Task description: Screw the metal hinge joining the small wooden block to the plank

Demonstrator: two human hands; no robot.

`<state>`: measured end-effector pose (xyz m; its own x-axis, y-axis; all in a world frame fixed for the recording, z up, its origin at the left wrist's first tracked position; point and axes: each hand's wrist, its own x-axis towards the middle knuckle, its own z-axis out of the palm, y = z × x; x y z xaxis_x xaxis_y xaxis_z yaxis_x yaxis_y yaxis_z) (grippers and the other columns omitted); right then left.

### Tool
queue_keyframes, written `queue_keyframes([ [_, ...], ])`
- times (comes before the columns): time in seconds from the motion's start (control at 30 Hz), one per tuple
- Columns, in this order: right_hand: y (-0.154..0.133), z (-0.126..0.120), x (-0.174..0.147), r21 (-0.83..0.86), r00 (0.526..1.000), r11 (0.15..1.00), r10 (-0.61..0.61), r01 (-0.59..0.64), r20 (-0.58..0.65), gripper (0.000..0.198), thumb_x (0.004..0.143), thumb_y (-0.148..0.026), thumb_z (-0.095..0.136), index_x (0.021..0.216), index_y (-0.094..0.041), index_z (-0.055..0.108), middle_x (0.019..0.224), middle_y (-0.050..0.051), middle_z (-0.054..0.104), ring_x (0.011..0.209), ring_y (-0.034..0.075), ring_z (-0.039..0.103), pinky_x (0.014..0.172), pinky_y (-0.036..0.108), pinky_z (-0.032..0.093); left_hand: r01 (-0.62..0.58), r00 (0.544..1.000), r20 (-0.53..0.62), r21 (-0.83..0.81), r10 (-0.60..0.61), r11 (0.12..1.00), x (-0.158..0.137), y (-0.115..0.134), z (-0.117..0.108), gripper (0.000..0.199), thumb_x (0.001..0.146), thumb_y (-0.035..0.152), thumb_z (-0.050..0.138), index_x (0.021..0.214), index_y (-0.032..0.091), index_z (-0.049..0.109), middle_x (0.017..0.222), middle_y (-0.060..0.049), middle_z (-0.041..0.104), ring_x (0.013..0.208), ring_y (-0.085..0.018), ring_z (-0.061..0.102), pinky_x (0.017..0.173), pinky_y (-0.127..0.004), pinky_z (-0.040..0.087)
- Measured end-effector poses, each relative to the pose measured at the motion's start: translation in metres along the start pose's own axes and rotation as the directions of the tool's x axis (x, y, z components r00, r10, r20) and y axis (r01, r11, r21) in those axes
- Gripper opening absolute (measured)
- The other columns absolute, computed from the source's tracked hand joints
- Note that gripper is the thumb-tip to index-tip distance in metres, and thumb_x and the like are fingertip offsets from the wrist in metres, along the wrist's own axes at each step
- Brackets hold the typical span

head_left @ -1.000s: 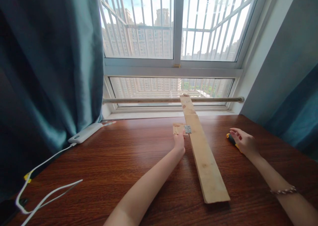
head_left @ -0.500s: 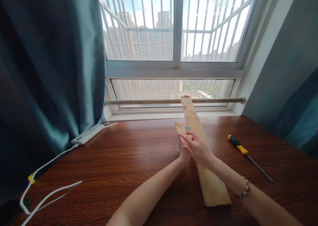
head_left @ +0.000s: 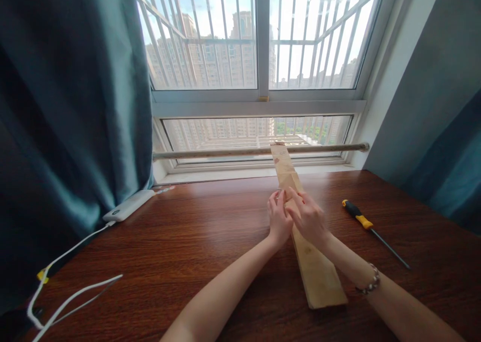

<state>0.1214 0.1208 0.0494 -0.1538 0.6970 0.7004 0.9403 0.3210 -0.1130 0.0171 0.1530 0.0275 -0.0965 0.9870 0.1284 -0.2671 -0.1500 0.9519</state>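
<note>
In the head view, the left hand [head_left: 278, 221] and right hand [head_left: 308, 218] meet over a long wooden plank [head_left: 319, 269] lying lengthwise on the table [head_left: 210, 227], its far end reaching in front of the window rail [head_left: 225, 152]. Between the fingertips is a small wooden block [head_left: 288, 187], mostly covered. A moment ago it jutted flat from the plank's left edge; now it no longer sticks out there and seems swung up or over the plank, though its exact angle is hidden. The left fingers look pinched on it; the right ones are bent against it, and whether they grip cannot be told.

The right hand was beside the screwdriver [head_left: 364, 221] a second ago and has since come across; that tool lies on the table to the right, touched by neither hand. This suggests the handling now concerns how the block turns against the plank, rather than the screwdriver.
</note>
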Motion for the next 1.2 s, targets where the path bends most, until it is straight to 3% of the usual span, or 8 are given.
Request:
queue_keyframes([
  [0.13,0.026,0.006,-0.004,-0.090,0.977,0.973,0.215,-0.214,0.007,0.042,0.095,-0.043,0.034,0.120,-0.021,0.058,0.103,0.010,0.064,0.087,0.024,0.061,0.064,0.031,0.048,-0.417,0.908,0.186,0.332,0.375,0.846,0.003,-0.018,-0.004,0.055,0.073,0.014,0.062,0.125,0.026,0.053,0.134,-0.010,0.039,0.131,-0.026,0.031,0.110,-0.040,0.020],
  [0.27,0.051,0.023,-0.009,0.090,0.948,0.945,0.309,-0.316,0.081,0.040,0.096,-0.039,0.031,0.113,-0.022,0.064,0.113,0.007,0.062,0.096,0.022,0.061,0.077,0.032,0.049,-0.503,0.864,0.256,0.379,0.434,0.777,0.005,-0.030,-0.005,0.073,0.075,0.017,0.059,0.141,0.026,0.028,0.144,-0.011,0.021,0.134,-0.024,0.026,0.108,-0.040,0.026],
  [0.37,0.059,0.033,-0.011,0.258,0.948,0.912,0.309,-0.318,0.076,0.041,0.094,-0.037,0.034,0.118,-0.018,0.061,0.120,0.009,0.059,0.106,0.023,0.058,0.091,0.036,0.046,-0.408,0.913,0.180,0.332,0.367,0.851,0.010,-0.036,-0.003,0.079,0.073,0.020,0.062,0.141,0.022,0.022,0.142,-0.014,0.023,0.131,-0.025,0.032,0.106,-0.039,0.029],
  [0.47,0.060,0.038,-0.011,0.425,0.935,0.835,0.339,-0.349,0.102,0.041,0.091,-0.037,0.039,0.117,-0.016,0.061,0.122,0.010,0.059,0.106,0.023,0.059,0.091,0.037,0.047,-0.145,0.987,0.104,0.215,0.125,0.966,0.018,-0.045,-0.001,0.065,0.069,0.022,0.066,0.127,0.013,0.039,0.130,-0.019,0.042,0.118,-0.027,0.047,0.100,-0.041,0.036],
  [0.63,0.064,0.045,-0.009,0.582,0.801,0.578,0.548,-0.572,0.242,0.045,0.083,-0.038,0.050,0.122,-0.017,0.056,0.120,0.009,0.061,0.107,0.025,0.059,0.095,0.040,0.045,0.184,0.962,0.219,-0.087,-0.162,0.979,0.024,-0.054,0.001,0.038,0.065,0.027,0.070,0.097,0.013,0.055,0.097,-0.014,0.063,0.091,-0.024,0.061,0.084,-0.038,0.047],
  [0.8,0.065,0.052,-0.009,0.626,0.587,0.195,0.626,-0.755,0.513,0.037,0.079,-0.037,0.055,0.108,-0.014,0.060,0.104,0.013,0.068,0.091,0.027,0.065,0.076,0.036,0.053,0.250,0.956,0.204,-0.188,-0.211,0.950,0.021,-0.052,0.000,0.046,0.058,0.025,0.075,0.100,0.015,0.058,0.093,-0.010,0.065,0.086,-0.022,0.062,0.080,-0.036,0.048],
  [1.0,0.057,0.044,-0.007,0.637,0.532,-0.050,0.501,-0.770,0.683,0.022,0.080,-0.033,0.054,0.074,-0.014,0.063,0.073,0.010,0.070,0.060,0.022,0.066,0.056,0.030,0.053,0.279,0.947,0.230,-0.239,-0.225,0.930,0.019,-0.049,0.001,0.050,0.057,0.023,0.076,0.104,0.015,0.058,0.096,-0.010,0.065,0.086,-0.022,0.062,0.078,-0.034,0.048],
  [1.2,0.062,0.016,0.002,0.651,0.528,-0.085,0.511,-0.754,0.678,0.019,0.079,-0.026,0.052,0.070,-0.013,0.064,0.067,0.008,0.069,0.056,0.020,0.064,0.055,0.029,0.052,0.345,0.894,0.356,-0.159,-0.272,0.925,0.012,-0.040,0.005,0.071,0.059,0.031,0.078,0.124,0.020,0.051,0.110,-0.011,0.061,0.094,-0.022,0.060,0.072,-0.029,0.047],
])
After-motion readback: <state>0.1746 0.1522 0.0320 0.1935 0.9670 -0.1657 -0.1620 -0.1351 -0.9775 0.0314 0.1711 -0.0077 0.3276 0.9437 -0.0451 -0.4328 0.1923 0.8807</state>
